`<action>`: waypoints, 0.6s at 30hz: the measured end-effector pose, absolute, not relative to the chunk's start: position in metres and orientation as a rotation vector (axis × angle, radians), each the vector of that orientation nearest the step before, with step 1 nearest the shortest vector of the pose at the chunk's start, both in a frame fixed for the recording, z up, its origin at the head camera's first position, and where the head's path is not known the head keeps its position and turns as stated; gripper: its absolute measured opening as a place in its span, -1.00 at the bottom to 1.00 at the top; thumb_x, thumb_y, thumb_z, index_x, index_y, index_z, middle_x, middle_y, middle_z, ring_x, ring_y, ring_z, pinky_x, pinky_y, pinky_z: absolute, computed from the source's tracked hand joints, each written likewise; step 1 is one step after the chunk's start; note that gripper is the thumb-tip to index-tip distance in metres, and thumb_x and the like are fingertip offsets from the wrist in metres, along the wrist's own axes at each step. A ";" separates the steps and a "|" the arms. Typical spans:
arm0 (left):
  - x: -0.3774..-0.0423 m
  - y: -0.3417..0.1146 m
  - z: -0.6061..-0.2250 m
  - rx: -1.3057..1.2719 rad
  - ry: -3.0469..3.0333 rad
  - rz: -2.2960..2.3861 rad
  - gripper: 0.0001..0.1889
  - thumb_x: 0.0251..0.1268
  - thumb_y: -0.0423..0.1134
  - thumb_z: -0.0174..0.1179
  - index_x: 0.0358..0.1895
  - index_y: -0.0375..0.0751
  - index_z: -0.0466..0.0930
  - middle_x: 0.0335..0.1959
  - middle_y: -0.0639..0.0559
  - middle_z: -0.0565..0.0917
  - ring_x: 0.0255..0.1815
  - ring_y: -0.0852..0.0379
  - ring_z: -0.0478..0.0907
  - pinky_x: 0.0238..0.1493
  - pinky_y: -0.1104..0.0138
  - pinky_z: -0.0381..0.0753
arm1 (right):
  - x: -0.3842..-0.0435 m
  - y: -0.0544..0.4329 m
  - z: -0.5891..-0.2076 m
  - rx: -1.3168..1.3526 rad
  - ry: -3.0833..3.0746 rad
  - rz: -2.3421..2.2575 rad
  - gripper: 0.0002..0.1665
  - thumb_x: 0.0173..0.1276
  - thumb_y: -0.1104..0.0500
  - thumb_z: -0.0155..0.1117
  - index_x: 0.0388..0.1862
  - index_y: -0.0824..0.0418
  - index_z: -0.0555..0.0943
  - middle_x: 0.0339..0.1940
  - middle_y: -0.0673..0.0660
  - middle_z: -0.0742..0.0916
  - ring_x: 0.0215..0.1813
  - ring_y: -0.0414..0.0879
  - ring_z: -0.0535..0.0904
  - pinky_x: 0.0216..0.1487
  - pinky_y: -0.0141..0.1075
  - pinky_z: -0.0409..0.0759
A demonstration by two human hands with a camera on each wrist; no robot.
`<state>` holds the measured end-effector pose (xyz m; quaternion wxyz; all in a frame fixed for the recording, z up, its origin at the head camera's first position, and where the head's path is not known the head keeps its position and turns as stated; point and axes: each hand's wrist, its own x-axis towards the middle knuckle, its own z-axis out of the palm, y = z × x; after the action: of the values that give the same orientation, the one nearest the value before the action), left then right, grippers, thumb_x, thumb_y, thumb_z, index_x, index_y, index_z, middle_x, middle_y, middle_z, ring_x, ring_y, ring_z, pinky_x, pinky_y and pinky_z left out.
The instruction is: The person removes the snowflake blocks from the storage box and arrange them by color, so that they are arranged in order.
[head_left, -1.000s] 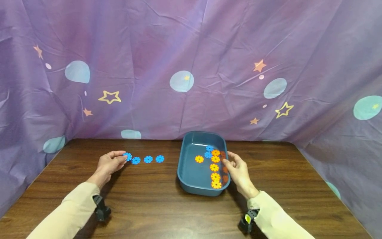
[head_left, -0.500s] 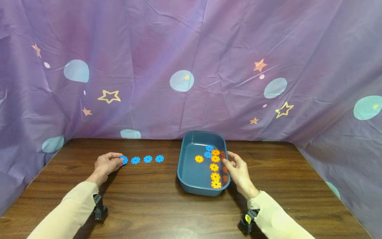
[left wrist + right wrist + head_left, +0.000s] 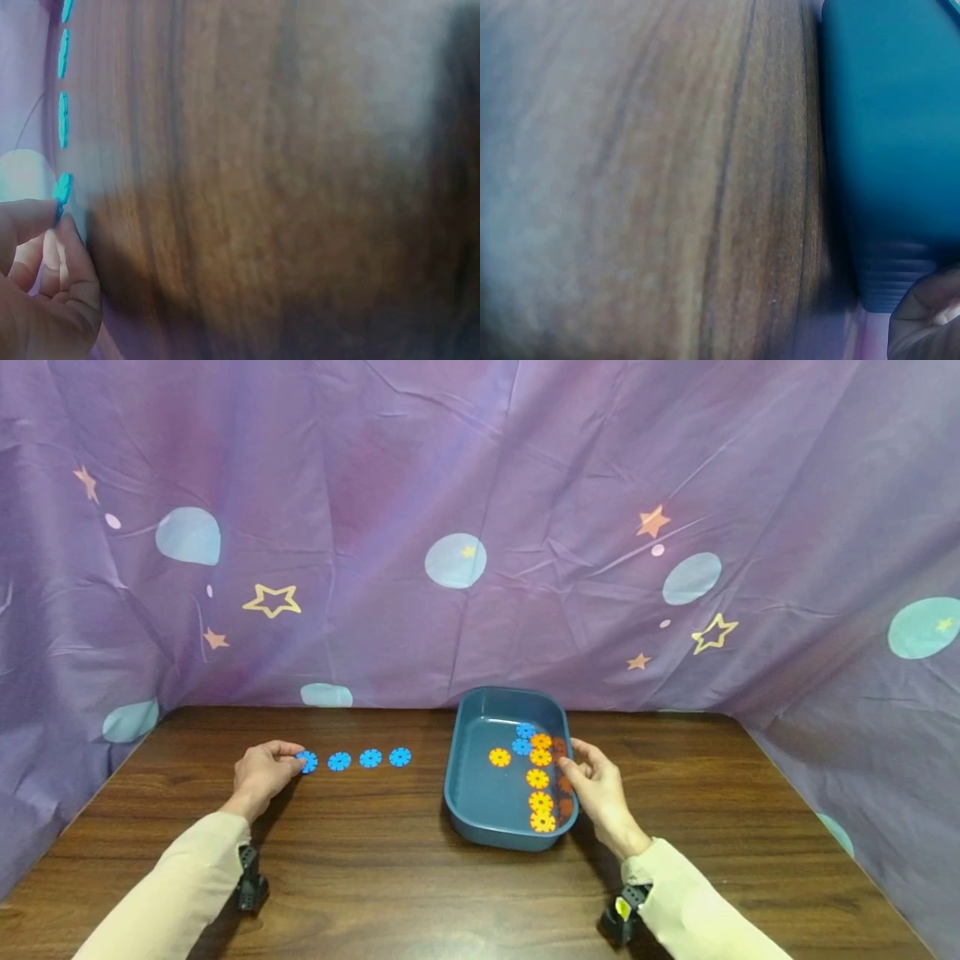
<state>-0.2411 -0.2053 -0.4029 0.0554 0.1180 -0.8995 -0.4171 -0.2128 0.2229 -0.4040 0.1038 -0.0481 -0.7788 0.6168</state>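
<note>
Left of frame, the left hand (image 3: 262, 774) pinches a blue notched disc (image 3: 309, 762), best laid flat; right of centre, the right hand (image 3: 602, 789) grips the tub (image 3: 478, 802).

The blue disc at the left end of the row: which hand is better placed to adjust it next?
Probably the left hand: it pinches that blue disc. The right hand is farther away, holding the tray by its side.

1. Far, left and right, a creased purple cloth (image 3: 382, 643) hangs in folds as the backdrop.
2. Its print shows pale blue rounded shapes (image 3: 448, 565) and stars (image 3: 653, 521) in orange and yellow.
3. A dark brown wood-grain table (image 3: 397, 877) reaches from near to far, light glossing its near middle.
</note>
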 end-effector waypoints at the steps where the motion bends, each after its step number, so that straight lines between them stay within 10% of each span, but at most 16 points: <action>1: -0.241 -0.205 -0.403 0.357 -2.735 -1.243 -0.68 0.10 -0.22 0.25 -0.10 -0.34 0.62 -0.30 -0.12 0.73 -0.11 -0.14 0.50 -0.12 0.14 0.37 | -0.213 0.223 -0.404 -0.142 -2.296 1.822 -0.52 0.34 0.32 0.13 0.23 0.39 0.39 -0.63 0.05 0.52 -0.55 -0.24 0.47 -0.52 -0.48 0.45; 18: -0.239 -0.200 -0.402 0.345 -2.793 -1.074 -0.73 0.13 -0.20 0.21 -0.16 -0.32 0.63 -0.10 -0.28 0.65 0.04 -0.36 0.45 -0.15 0.02 0.42 | -0.212 0.222 -0.403 -0.163 -2.310 1.812 -0.53 0.34 0.30 0.15 0.22 0.37 0.41 -0.62 0.05 0.52 -0.55 -0.23 0.46 -0.54 -0.48 0.42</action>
<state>-0.2390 -0.2004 -0.4017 0.0645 0.1144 -0.9253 -0.3559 -0.2124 0.2224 -0.4025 0.1004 -0.0552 -0.7817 0.6131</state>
